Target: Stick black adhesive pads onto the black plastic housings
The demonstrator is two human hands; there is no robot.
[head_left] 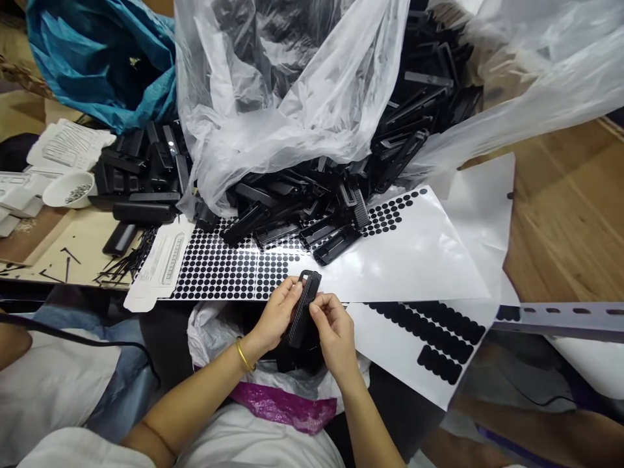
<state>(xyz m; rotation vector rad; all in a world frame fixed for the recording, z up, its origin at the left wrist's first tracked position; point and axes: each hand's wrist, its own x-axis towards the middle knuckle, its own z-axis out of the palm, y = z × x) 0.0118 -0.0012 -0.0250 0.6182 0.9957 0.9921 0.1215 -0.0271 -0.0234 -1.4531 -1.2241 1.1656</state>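
Over the open bag on my lap, a long black plastic casing (303,312) with a carbon-fibre pattern and a cut-out at its top end is tilted between my hands. My left hand (273,320), with a yellow bangle at the wrist, grips its left side, thumb on top. My right hand (337,330) has thumb and fingers closed at its right edge; anything small between those fingertips is hidden. Just beyond lies a white sheet of round black stickers (219,266), partly bare on its right. Several loose black casings (336,244) rest on that sheet.
A clear plastic bag (292,123) spills black parts at the back. Left are a white bowl (71,190) of small metal pieces, a printed card (163,263), black strips (129,260) and a blue bag (97,58). A second sticker sheet (404,364) overhangs the table edge. People sit both sides.
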